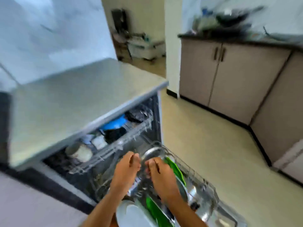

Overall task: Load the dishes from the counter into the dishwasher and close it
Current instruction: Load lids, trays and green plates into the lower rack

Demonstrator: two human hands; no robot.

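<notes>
Room, as I read it through heavy motion blur: a kitchen with a cream floor (pixel 205 145), a pale marbled wall (pixel 49 27), and a beige two-door cabinet with dark handles (pixel 221 76). Above the cabinet a dark worktop (pixel 278 40) carries a blurred heap of dark cookware (pixel 229 20), and a doorway (pixel 139 46) opens on a further room. Main surface: a pale grey-green countertop (pixel 73 99), with the open dishwasher (pixel 157 115) directly beneath it. Writing and labels: all too blurred for me to read. Container one: the grey wire upper rack (pixel 118 145), partly drawn out. It holds a blue bowl (pixel 114 124), a black item (pixel 115 134) I cannot identify, a small white cup (pixel 98 141) and a pale round pot (pixel 79 152) at its left end. Container two: the grey wire lower rack (pixel 205 185), pulled out toward me over the floor. It holds bright green plates (pixel 174 167) standing on edge, a white plate (pixel 132 215) nearest me and a round steel bowl (pixel 152 152) at its far end. Hands: my view shows the left hand (pixel 126 167) and the right hand (pixel 159 171) side by side over the lower rack, knuckles up, fingers bent downward just beside the steel bowl. Whether either hand grips the bowl, the rack or nothing, I cannot tell.
</notes>
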